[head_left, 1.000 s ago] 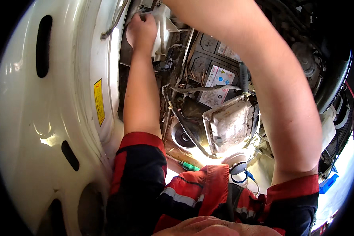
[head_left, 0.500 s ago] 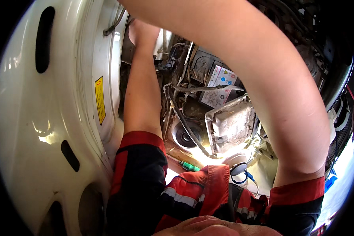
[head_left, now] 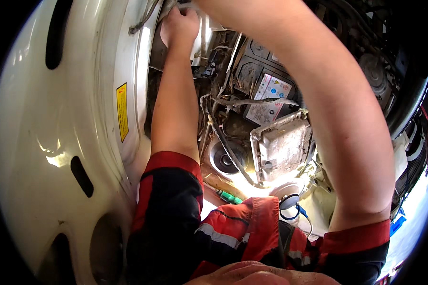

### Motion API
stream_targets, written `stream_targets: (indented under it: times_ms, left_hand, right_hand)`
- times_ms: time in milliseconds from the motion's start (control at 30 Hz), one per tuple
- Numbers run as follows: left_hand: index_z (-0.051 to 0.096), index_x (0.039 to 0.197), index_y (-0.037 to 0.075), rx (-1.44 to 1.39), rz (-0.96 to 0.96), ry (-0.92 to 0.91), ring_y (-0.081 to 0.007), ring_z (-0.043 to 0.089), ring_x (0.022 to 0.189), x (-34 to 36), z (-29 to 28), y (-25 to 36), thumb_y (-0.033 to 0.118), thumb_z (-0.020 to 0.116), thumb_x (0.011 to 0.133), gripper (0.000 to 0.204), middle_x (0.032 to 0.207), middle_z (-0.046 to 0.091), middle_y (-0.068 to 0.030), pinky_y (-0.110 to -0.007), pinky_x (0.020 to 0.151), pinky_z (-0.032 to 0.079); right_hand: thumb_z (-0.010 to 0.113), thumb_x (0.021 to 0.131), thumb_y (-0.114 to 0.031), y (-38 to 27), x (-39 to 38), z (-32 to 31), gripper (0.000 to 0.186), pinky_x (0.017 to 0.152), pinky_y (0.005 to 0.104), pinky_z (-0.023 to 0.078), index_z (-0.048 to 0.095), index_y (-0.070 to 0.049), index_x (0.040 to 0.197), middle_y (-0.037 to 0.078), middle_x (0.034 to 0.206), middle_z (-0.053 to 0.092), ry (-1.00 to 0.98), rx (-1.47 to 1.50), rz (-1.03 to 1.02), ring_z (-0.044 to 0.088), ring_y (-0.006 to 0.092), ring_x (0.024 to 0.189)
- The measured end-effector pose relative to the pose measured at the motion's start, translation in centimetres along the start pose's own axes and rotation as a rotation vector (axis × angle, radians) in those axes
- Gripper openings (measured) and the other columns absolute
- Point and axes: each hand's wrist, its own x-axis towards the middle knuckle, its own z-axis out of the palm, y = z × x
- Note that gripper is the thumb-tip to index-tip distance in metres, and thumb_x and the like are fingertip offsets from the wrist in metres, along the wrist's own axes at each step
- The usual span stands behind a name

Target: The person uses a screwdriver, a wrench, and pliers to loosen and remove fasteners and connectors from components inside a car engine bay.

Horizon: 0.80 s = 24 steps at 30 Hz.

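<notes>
My left hand point(head_left: 179, 26) reaches to the far end of the engine bay, near the picture's top edge, beside the white raised hood point(head_left: 24, 142). Its fingers are curled closed at a pale edge or part up there; what they grip, if anything, is hidden. My right forearm point(head_left: 290, 52) arches over the bay and leaves through the top of the picture, so my right hand is out of sight. Between my arms lie a dark battery with a white label point(head_left: 269, 99) and a dusty pale box-shaped cover point(head_left: 283, 147).
A loose wrapped cable point(head_left: 223, 147) crosses above a round dark-centred part point(head_left: 226, 159). A green-handled tool point(head_left: 229, 197) lies at the near edge. Close to my chest is a round lamp-like thing with a blue cord point(head_left: 299, 209). Dark engine parts point(head_left: 366, 42) fill the far right.
The view has shifted slightly, and more of my left hand now shows, with its curled fingers visible. My right arm keeps its arch over the bay.
</notes>
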Motion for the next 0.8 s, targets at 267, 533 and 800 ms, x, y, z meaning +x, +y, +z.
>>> stream_targets:
  times_ms: [267, 533, 800]
  left_hand:
    - [0.067, 0.115, 0.005, -0.003, -0.001, -0.001, -0.0402, 0.064, 0.113, -0.2, 0.3, 0.1, 0.044, 0.046, 0.09, 0.051, 0.119, 0.067, -0.0239, -0.049, 0.096, 0.05]
    - [0.068, 0.112, 0.007, -0.113, 0.026, 0.09, -0.0415, 0.064, 0.11, -1.2, -0.7, 0.0, 0.043, 0.047, 0.091, 0.047, 0.116, 0.068, -0.0238, -0.049, 0.094, 0.05]
    - [0.067, 0.122, 0.01, -0.094, -0.069, 0.02, -0.0409, 0.063, 0.112, -1.1, -1.0, 1.5, 0.043, 0.048, 0.09, 0.049, 0.12, 0.068, -0.0225, -0.048, 0.095, 0.05]
  right_hand:
    - [0.061, 0.09, -0.009, 4.6, -3.5, -0.5, 0.011, 0.067, 0.0354, 0.052, 0.063, 0.002, 0.092, 0.014, 0.072, 0.062, 0.151, -0.099, -0.258, 0.061, 0.0237, 0.066]
    - [0.066, 0.091, -0.01, 7.5, -4.1, -0.7, 0.014, 0.062, 0.0336, 0.051, 0.063, 0.003, 0.095, 0.012, 0.07, 0.062, 0.004, -0.032, -0.109, 0.062, 0.0217, 0.063]
    - [0.061, 0.085, -0.013, -2.0, -3.5, -4.2, 0.018, 0.066, 0.0382, 0.053, 0.064, 0.004, 0.08, 0.022, 0.07, 0.065, -0.004, -0.209, 0.157, 0.067, 0.0311, 0.067]
